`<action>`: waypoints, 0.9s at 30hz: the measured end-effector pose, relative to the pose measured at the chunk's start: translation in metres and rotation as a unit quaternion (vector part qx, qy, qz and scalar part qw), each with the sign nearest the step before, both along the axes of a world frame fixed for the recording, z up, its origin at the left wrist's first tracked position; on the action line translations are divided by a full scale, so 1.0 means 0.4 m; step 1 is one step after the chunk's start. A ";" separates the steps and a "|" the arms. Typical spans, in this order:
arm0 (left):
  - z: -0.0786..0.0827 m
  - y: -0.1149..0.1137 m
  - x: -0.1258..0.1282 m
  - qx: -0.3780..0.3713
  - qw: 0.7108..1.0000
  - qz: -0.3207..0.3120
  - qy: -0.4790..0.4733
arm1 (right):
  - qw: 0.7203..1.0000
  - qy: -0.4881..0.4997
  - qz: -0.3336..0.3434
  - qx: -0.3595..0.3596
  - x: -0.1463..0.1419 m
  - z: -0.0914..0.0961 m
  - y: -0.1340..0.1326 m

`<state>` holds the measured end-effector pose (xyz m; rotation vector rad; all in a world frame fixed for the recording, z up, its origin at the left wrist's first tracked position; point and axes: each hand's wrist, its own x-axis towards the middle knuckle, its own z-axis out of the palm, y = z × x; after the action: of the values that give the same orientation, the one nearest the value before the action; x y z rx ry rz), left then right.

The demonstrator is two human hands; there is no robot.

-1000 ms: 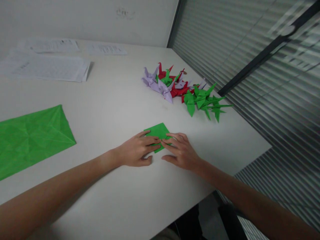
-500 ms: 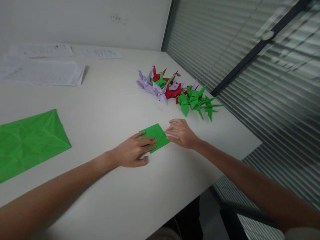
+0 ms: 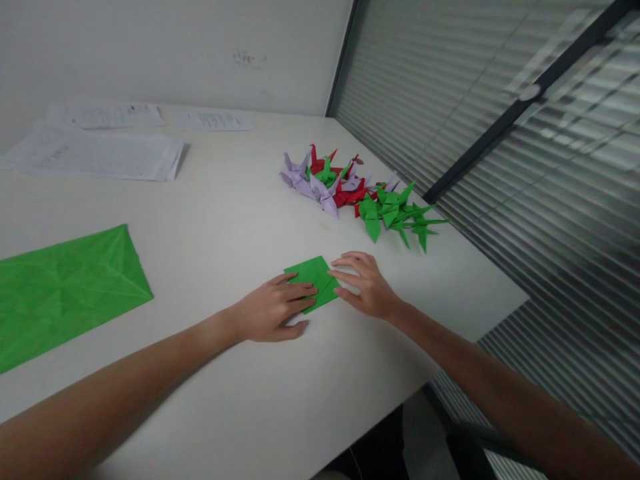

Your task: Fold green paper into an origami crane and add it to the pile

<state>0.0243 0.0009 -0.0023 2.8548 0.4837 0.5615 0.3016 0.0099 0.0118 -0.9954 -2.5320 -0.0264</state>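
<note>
A small folded square of green origami paper point(image 3: 324, 283) lies on the white table, with a diagonal crease or flap edge showing on it. My left hand point(image 3: 276, 308) rests flat across its left half, fingers stretched out and thumb apart on the table side. At the paper's right corner is my right hand point(image 3: 369, 287), fingers curved and spread with a gap between thumb and forefinger. Its fingertips are over or beside the paper's right edge; whether they touch it I cannot tell.
A larger creased green sheet point(image 3: 65, 293) lies at the left. Several folded paper cranes point(image 3: 390, 207) in lilac, red and green are heaped at the back right. Printed papers point(image 3: 110, 157) lie at the back left. Window blinds point(image 3: 500, 200) line the table's right side.
The whole view has shifted slightly. My right hand's forefinger now reaches a little further over the paper, and its thumb and fingers are wider apart. The left hand stays on the paper.
</note>
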 end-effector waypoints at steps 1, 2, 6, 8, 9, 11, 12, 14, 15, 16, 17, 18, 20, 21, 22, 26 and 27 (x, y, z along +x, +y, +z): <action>0.003 -0.001 0.000 0.008 1.000 0.004 -0.006 | 1.000 -0.015 0.026 -0.008 -0.012 0.002 -0.013; 0.007 -0.003 0.001 0.018 1.000 0.014 -0.012 | 0.998 -0.037 0.046 -0.021 -0.027 0.004 -0.030; 0.024 -0.033 0.018 0.076 0.990 0.115 0.013 | 0.994 -0.104 0.004 -0.042 -0.100 0.013 -0.111; 0.026 -0.055 0.032 0.088 0.984 0.148 0.047 | 0.992 -0.108 -0.022 -0.057 -0.130 0.022 -0.141; 0.024 -0.066 0.038 0.089 0.982 0.160 0.055 | 0.992 -0.101 -0.027 -0.072 -0.137 0.027 -0.147; 0.018 -0.081 0.047 0.076 0.982 0.164 0.058 | 0.991 -0.081 -0.014 -0.107 -0.135 0.034 -0.139; 0.014 -0.085 0.050 0.073 0.983 0.162 0.053 | 0.990 -0.063 -0.003 -0.129 -0.126 0.035 -0.124; 0.008 -0.088 0.052 0.068 0.984 0.160 0.038 | 0.989 0.015 -0.053 -0.136 -0.099 0.026 -0.083; 0.007 -0.088 0.052 0.066 0.984 0.161 0.033 | 0.985 0.050 -0.104 -0.130 -0.085 0.018 -0.060; 0.006 -0.087 0.051 0.061 0.984 0.164 0.030 | 0.977 0.078 -0.153 -0.124 -0.073 0.007 -0.038; 0.006 -0.086 0.050 0.054 0.984 0.168 0.030 | 0.971 0.090 -0.183 -0.126 -0.065 -0.004 -0.019; 0.007 -0.085 0.049 0.046 0.984 0.171 0.031 | 0.965 0.096 -0.205 -0.133 -0.062 -0.016 -0.004; 0.007 -0.085 0.047 0.036 0.984 0.174 0.029 | 0.958 0.102 -0.228 -0.142 -0.066 -0.035 0.013; 0.007 -0.084 0.046 0.035 0.983 0.176 0.026 | 0.956 0.101 -0.234 -0.143 -0.071 -0.041 0.016; 0.006 -0.084 0.045 0.033 0.983 0.177 0.021 | 0.955 0.099 -0.239 -0.143 -0.078 -0.045 0.017; 0.001 -0.081 0.043 0.017 0.985 0.173 0.006 | 0.954 0.112 -0.238 -0.146 -0.092 -0.045 0.023; -0.001 -0.080 0.043 0.011 0.985 0.171 0.005 | 0.953 0.126 -0.229 -0.150 -0.092 -0.044 0.027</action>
<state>0.0415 -0.0311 -0.0026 2.8112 0.9868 0.6098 0.2649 0.0206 -0.0058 -1.5788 -2.0626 0.3370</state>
